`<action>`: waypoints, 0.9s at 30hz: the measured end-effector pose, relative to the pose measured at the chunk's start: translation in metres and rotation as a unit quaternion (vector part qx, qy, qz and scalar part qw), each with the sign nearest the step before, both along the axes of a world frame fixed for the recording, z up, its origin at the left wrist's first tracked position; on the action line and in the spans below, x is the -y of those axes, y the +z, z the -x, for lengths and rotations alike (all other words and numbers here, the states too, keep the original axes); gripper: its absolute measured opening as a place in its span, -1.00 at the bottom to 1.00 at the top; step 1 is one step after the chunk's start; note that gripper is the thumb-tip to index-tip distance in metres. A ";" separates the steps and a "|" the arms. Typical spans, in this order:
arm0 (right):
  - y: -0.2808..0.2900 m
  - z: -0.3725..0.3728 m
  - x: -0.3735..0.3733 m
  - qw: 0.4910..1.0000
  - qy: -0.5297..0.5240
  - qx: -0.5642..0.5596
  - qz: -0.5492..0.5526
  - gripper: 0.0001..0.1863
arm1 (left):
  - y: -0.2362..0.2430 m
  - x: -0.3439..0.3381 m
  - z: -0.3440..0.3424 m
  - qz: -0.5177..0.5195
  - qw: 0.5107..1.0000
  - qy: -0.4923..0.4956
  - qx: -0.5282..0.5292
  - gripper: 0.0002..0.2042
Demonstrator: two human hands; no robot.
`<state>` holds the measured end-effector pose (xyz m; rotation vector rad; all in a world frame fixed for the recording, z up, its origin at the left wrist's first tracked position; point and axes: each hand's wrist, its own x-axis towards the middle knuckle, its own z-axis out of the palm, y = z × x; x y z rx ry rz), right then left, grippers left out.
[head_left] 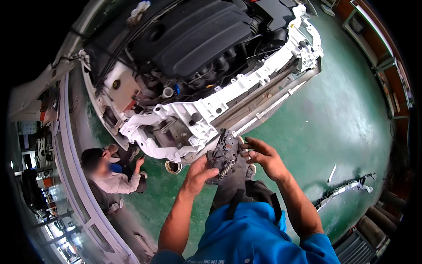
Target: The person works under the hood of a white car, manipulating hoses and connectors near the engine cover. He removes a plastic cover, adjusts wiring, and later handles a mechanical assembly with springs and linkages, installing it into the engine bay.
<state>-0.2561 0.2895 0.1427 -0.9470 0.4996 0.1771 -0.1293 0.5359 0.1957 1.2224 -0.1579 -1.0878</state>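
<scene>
The left hand (198, 177) grips a dark, greasy hood latch (228, 155), thumb laid over its face near the coil spring (227, 169) and the fingers hidden behind it. The latch is in front of the person, above the legs and near the white radiator support (211, 108) of the car. The right hand (269, 162) is at the latch's right side, fingers partly spread and bent toward it; a small pale glint shows at the fingertips, but I cannot tell whether they pinch anything or touch the latch.

The step in hand looks like handling or checking the latch off the car, with the right hand working at its edge. As I judge it, the next move calls for a steady left grip, turning the latch enough to expose its fixing points, and keeping fingertips clear of the spring and levers.
</scene>
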 end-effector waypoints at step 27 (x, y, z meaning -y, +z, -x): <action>-0.056 -0.164 0.180 0.992 -0.021 -0.044 -0.117 -0.59 | -0.025 0.194 -0.159 -0.204 0.977 -0.021 0.061 -0.43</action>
